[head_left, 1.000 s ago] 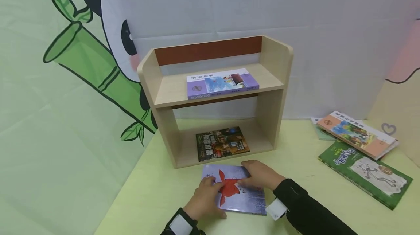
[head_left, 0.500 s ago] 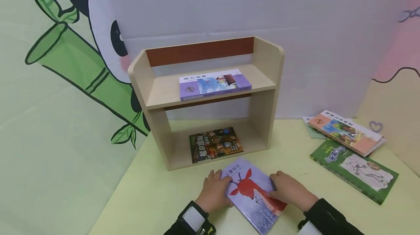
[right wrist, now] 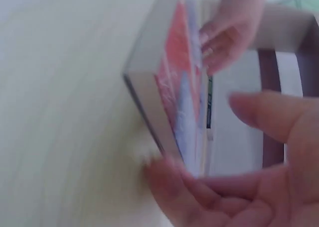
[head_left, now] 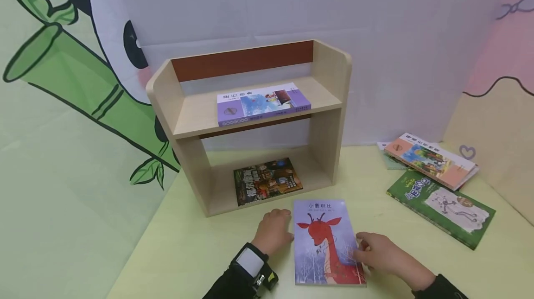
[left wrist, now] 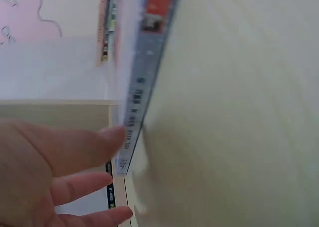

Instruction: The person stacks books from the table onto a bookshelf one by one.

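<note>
A lavender paperback book with a red deer on its glossy cover [head_left: 327, 243] lies face up on the pale yellow-green tabletop [head_left: 200, 252], just in front of the shelf. Its underside is hidden, and the lettering on its narrow spine is too blurred in the left wrist view to read. The left hand [head_left: 273, 229] is at the spine side, fingers spread apart and nearly straight, the thumb tip overlapping the spine; whether it presses there I cannot tell. The right hand [head_left: 381, 252] is at the opposite long edge, thumb and forefinger apart, the other fingers bent and partly hidden under the palm. In the blurred right wrist view its forefinger meets the book's lower corner, while the thumb stands clear of the cover.

Both black sleeves [head_left: 233, 283] are cut off by the lower border; a strap with a white patch [head_left: 250, 262] circles the left wrist.

Behind is a two-level bookcase of light wood-grain board with rounded upper corners [head_left: 342, 76] and reddish-brown back strips. A thick purple-and-white book [head_left: 263, 104] lies flat on its upper level, a dark, busily printed book [head_left: 267, 181] on the lower. To the right, an orange-and-white book [head_left: 429, 160] overlaps a green hardcover [head_left: 442, 208] and mostly hides a pale green one [head_left: 392, 160]. A creased cloth backdrop [head_left: 258, 7] carries a panda drawing, cut off at the top.
</note>
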Demonstrator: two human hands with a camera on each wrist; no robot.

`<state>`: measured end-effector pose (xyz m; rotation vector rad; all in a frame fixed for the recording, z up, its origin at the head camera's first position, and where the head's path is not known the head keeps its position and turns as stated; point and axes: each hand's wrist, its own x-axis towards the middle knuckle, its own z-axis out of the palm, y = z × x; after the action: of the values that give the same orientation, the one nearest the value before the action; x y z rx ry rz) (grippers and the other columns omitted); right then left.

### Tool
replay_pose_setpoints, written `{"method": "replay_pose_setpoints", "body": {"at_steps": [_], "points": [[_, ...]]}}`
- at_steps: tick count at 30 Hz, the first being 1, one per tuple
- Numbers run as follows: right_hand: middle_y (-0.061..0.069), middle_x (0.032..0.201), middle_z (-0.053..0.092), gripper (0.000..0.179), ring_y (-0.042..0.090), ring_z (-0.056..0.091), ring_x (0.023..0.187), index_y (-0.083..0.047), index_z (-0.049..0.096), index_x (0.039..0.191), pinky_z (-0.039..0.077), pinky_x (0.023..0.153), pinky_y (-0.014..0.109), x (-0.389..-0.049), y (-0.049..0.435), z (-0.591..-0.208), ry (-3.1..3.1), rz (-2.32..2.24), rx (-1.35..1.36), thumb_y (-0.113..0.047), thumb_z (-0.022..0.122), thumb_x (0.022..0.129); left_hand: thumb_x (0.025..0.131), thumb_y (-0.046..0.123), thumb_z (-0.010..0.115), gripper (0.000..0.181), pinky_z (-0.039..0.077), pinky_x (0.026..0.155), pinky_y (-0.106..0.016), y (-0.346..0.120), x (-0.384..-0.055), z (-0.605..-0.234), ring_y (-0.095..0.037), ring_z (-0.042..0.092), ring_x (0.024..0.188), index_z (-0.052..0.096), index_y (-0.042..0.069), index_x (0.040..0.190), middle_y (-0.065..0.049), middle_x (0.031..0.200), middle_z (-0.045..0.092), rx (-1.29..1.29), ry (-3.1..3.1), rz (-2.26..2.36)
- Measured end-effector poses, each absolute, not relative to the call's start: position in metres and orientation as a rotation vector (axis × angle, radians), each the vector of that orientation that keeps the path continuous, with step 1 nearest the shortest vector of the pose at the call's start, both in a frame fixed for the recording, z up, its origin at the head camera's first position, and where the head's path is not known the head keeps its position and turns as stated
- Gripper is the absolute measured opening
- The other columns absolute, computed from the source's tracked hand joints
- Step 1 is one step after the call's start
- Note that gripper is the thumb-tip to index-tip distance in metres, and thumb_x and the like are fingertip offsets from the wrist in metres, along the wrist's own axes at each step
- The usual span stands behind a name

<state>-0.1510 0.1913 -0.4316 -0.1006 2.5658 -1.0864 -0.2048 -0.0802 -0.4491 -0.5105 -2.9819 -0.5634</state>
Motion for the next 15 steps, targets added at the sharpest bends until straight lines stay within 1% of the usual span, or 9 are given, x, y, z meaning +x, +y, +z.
{"method": "replay_pose_setpoints", "body": {"at_steps": [1, 2, 3, 4, 6, 8, 9, 13, 15], "points": [[0.018, 0.098, 0.063, 0.056, 0.031, 0.063, 0.086, 0.013, 0.05, 0.127, 0.053, 0.071, 0.04, -0.153, 0.195, -0.43, 2.549, -1.159, -0.098, -0.023, 0.069, 0.089, 0.075, 0.02, 0.082, 0.053, 0.049, 0.088, -0.05, -0.083, -0.206, -0.448, -0.037, 0.059, 0.105, 0.062, 0.001, 0.121, -0.019, 0.114, 0.064, -0.502, -3.0, -0.667], [0.025, 0.11, 0.061, 0.063, 0.037, 0.063, 0.096, 0.017, 0.041, 0.133, 0.054, 0.077, 0.044, -0.154, 0.198, -0.429, 2.502, -1.253, -0.086, -0.024, 0.066, 0.092, 0.078, 0.02, 0.079, 0.053, 0.047, 0.092, -0.051, -0.086, -0.206, -0.446, -0.039, 0.058, 0.109, 0.06, 0.0, 0.124, -0.02, 0.118, 0.062, -0.489, -3.012, -0.792], [0.032, 0.122, 0.055, 0.066, 0.043, 0.058, 0.108, 0.018, 0.034, 0.137, 0.053, 0.084, 0.047, -0.155, 0.201, -0.428, 2.44, -1.361, -0.081, -0.024, 0.062, 0.095, 0.082, 0.019, 0.077, 0.053, 0.046, 0.095, -0.053, -0.089, -0.207, -0.445, -0.04, 0.056, 0.113, 0.057, -0.001, 0.127, -0.022, 0.122, 0.061, -0.467, -3.013, -0.946], [0.036, 0.132, 0.046, 0.067, 0.047, 0.051, 0.119, 0.019, 0.029, 0.139, 0.051, 0.09, 0.049, -0.156, 0.204, -0.428, 2.365, -1.472, -0.061, -0.024, 0.058, 0.097, 0.085, 0.019, 0.074, 0.053, 0.044, 0.096, -0.054, -0.091, -0.207, -0.443, -0.042, 0.054, 0.116, 0.055, -0.001, 0.129, -0.024, 0.126, 0.058, -0.437, -3.004, -1.111], [0.041, 0.144, 0.027, 0.067, 0.052, 0.036, 0.13, 0.019, 0.019, 0.142, 0.045, 0.097, 0.052, -0.156, 0.206, -0.429, 2.17, -1.695, -0.009, -0.024, 0.049, 0.101, 0.09, 0.018, 0.069, 0.052, 0.042, 0.098, -0.057, -0.094, -0.204, -0.441, -0.045, 0.049, 0.122, 0.05, -0.002, 0.134, -0.027, 0.132, 0.053, -0.358, -2.951, -1.447], [0.042, 0.148, 0.017, 0.066, 0.053, 0.026, 0.135, 0.02, 0.012, 0.144, 0.041, 0.102, 0.053, -0.155, 0.206, -0.431, 2.002, -1.859, 0.046, -0.021, 0.043, 0.102, 0.092, 0.018, 0.065, 0.053, 0.043, 0.097, -0.058, -0.094, -0.2, -0.439, -0.047, 0.046, 0.124, 0.046, -0.002, 0.137, -0.029, 0.136, 0.048, -0.267, -2.875, -1.725], [0.042, 0.148, 0.015, 0.065, 0.054, 0.023, 0.136, 0.02, 0.011, 0.144, 0.039, 0.104, 0.054, -0.155, 0.204, -0.432, 1.955, -1.917, 0.073, -0.019, 0.042, 0.102, 0.093, 0.018, 0.064, 0.054, 0.043, 0.097, -0.058, -0.093, -0.197, -0.438, -0.048, 0.044, 0.126, 0.044, -0.003, 0.138, -0.03, 0.138, 0.046, -0.222, -2.835, -1.839], [0.04, 0.15, 0.012, 0.065, 0.055, 0.016, 0.138, 0.019, 0.008, 0.144, 0.031, 0.107, 0.058, -0.155, 0.197, -0.434, 1.901, -2.024, 0.125, -0.015, 0.042, 0.1, 0.094, 0.018, 0.062, 0.059, 0.041, 0.099, -0.059, -0.083, -0.185, -0.435, -0.048, 0.038, 0.131, 0.037, -0.005, 0.142, -0.034, 0.143, 0.038, -0.126, -2.733, -2.091], [0.039, 0.151, 0.01, 0.065, 0.055, 0.013, 0.138, 0.018, 0.008, 0.145, 0.028, 0.108, 0.059, -0.155, 0.194, -0.434, 1.893, -2.037, 0.133, -0.015, 0.041, 0.1, 0.093, 0.017, 0.061, 0.061, 0.038, 0.101, -0.06, -0.078, -0.181, -0.434, -0.048, 0.035, 0.133, 0.034, -0.005, 0.144, -0.034, 0.145, 0.034, -0.097, -2.698, -2.186]]}}
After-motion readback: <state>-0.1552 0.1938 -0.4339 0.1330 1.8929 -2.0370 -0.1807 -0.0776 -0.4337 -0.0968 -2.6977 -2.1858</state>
